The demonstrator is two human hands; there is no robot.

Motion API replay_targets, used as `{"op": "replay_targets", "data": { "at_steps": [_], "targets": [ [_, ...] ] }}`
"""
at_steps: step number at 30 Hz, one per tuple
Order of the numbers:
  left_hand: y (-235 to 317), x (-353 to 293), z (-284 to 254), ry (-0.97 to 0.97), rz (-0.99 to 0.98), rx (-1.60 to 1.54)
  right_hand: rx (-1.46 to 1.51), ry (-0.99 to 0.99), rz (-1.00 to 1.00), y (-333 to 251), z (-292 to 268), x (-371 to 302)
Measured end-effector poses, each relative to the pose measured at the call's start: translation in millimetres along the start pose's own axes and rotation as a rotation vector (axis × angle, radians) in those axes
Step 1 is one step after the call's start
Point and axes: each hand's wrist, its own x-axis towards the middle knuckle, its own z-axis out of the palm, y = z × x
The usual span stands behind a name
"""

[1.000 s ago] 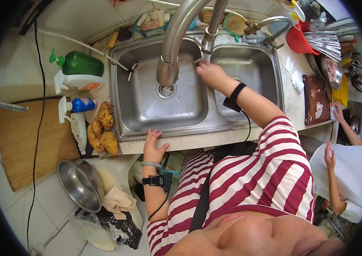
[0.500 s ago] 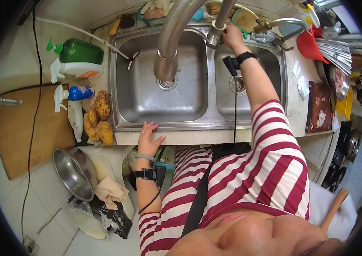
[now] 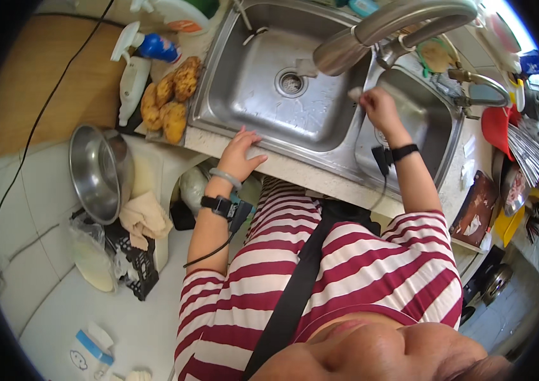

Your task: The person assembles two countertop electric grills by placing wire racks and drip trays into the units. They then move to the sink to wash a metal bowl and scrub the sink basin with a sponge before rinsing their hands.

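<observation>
A double steel sink (image 3: 339, 152) lies before me, its larger basin on the left and its smaller one on the right. My left hand (image 3: 242, 154) rests on the front rim and counter edge, fingers spread, holding nothing. Over the small basin, near the divider, my right hand (image 3: 382, 113) is closed in a pinch. A small whitish piece (image 3: 356, 94) shows at its fingertips; its kind is too blurred to tell. The large curved faucet (image 3: 403, 28) arches above the divider. The drain (image 3: 291, 83) shows in the large basin, and my right hand and wrist partly cover the small one.
Brown, knobbly root vegetables (image 3: 173, 101) lie left of the sink, beside a white bottle (image 3: 133, 89) and a blue spray bottle (image 3: 158, 47). A steel bowl (image 3: 98, 171) stands lower left. Right of the sink are a red container (image 3: 497, 130) and a dark red board (image 3: 474, 209).
My right hand has come from behind the sink by the faucet base to over the small basin, with a whitish piece at its fingertips. The view has turned; my left hand stays at the rim.
</observation>
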Motion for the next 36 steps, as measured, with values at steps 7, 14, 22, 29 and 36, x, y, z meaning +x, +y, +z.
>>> {"op": "replay_targets", "data": {
  "at_steps": [7, 14, 22, 29, 36],
  "targets": [
    [16, -23, -18, 0.112, -0.028, -0.003, 0.005, -0.672, -0.141, -72, 49, -56],
    [12, -57, -32, 0.183, -0.112, -0.062, 0.134, -0.514, -0.404, -160, 147, 8],
    [9, -38, -27, 0.276, -0.124, -0.006, -0.053, -0.627, -0.248, -136, 221, 115],
    [-3, 1, -33, 0.238, -0.046, 0.099, -0.134, -0.271, -0.135, -55, 232, 149],
    [-14, -1, -33, 0.254, -0.046, 0.17, 0.06, -1.039, -0.327, -118, 274, 104]
  ]
}}
